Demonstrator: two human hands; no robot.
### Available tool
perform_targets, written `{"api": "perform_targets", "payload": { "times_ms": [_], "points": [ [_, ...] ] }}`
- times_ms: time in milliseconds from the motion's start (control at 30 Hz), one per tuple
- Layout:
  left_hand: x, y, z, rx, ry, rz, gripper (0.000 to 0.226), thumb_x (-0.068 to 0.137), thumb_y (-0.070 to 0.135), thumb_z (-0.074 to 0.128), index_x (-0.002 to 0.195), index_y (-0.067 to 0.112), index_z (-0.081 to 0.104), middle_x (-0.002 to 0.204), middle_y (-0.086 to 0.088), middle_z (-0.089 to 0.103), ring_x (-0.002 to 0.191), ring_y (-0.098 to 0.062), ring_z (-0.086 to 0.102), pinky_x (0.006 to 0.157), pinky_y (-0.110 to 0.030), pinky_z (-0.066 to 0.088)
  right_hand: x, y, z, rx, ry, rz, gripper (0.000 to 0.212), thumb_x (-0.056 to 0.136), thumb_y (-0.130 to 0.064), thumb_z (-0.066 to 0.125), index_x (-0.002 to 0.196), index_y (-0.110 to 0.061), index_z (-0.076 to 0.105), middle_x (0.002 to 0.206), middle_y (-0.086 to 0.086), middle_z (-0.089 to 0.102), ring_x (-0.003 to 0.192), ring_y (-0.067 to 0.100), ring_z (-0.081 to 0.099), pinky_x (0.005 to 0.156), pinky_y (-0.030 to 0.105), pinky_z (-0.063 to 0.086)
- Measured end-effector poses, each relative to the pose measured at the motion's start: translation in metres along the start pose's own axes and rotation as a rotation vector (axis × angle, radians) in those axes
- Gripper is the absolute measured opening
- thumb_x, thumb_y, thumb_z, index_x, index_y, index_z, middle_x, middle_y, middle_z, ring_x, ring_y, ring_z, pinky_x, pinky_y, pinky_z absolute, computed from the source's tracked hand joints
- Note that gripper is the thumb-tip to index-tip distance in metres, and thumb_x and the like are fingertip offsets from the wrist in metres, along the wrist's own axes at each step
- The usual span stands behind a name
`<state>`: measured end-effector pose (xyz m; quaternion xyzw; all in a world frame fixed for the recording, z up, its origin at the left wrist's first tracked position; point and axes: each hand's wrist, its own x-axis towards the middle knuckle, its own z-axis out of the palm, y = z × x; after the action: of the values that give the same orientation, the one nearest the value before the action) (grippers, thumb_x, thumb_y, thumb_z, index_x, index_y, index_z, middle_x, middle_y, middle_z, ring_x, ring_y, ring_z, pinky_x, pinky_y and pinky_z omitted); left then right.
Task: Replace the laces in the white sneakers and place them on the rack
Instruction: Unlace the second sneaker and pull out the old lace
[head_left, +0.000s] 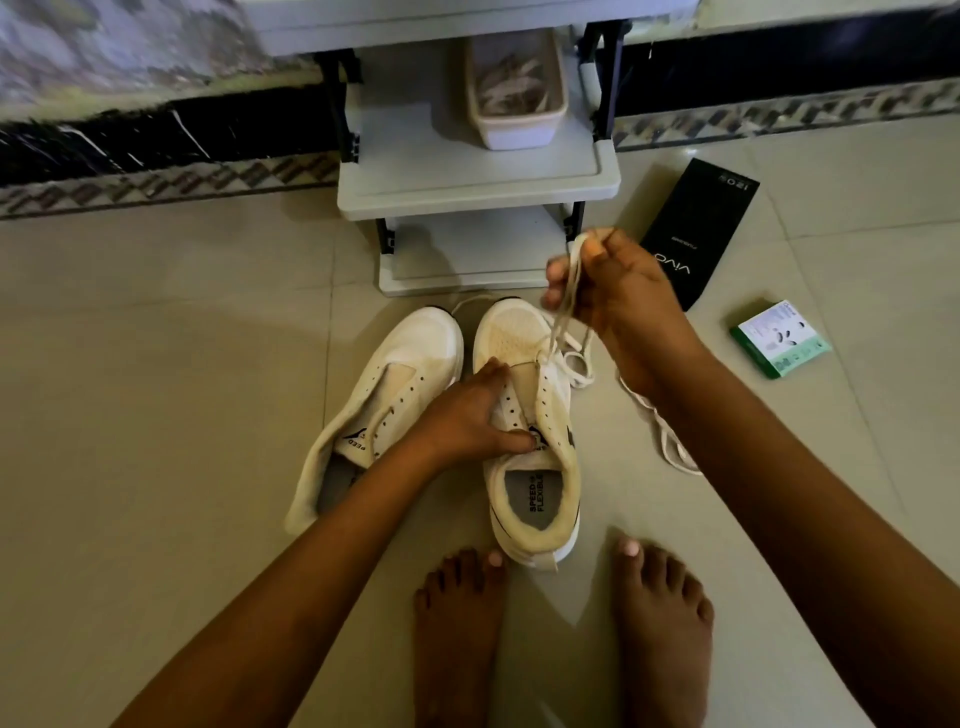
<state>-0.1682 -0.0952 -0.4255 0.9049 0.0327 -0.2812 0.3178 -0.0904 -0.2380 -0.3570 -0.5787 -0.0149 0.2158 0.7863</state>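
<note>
Two white sneakers stand on the tiled floor before the grey rack (478, 176). The left sneaker (384, 395) has bare eyelets and leans outward. My left hand (467, 415) holds the right sneaker (530, 431) by its tongue, thumb pressed at the tongue label. Above that shoe's toe, my right hand (613, 291) pinches a white lace (563, 306) that runs down to the lowest eyelets. More white lace (660, 426) lies on the floor to the shoe's right, under my right forearm.
A white tub (519, 130) holding laces sits on the rack's middle shelf. A black box (696, 234) and a small green box (779, 338) lie on the floor to the right. My bare feet (561, 623) are just behind the right sneaker.
</note>
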Motion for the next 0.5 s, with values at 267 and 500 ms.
{"api": "perform_targets", "payload": {
  "times_ms": [267,500],
  "points": [
    [0.001,-0.005,0.002,-0.017,0.003,-0.018,0.096,0.082,0.039,0.069,0.151,0.017,0.005,0.159,0.0,0.005,0.145,-0.016,0.014,0.113,-0.025,0.017,0.002,0.054,-0.034,-0.928,0.139,0.306,0.028,0.096,-0.033,0.05,0.11,-0.01,0.056,0.098,0.002,0.054,0.088,0.017,0.053,0.069,0.026,0.036],
    [0.0,-0.004,0.005,-0.028,-0.004,-0.023,0.096,0.082,0.039,0.069,0.151,0.018,0.005,0.159,0.001,0.004,0.145,-0.017,0.014,0.114,-0.029,0.018,0.003,0.065,-0.036,-1.289,-0.018,0.142,0.019,0.096,-0.017,0.05,0.103,-0.004,0.062,0.103,0.015,0.063,0.093,0.027,0.056,0.07,0.024,0.034]
  ]
}}
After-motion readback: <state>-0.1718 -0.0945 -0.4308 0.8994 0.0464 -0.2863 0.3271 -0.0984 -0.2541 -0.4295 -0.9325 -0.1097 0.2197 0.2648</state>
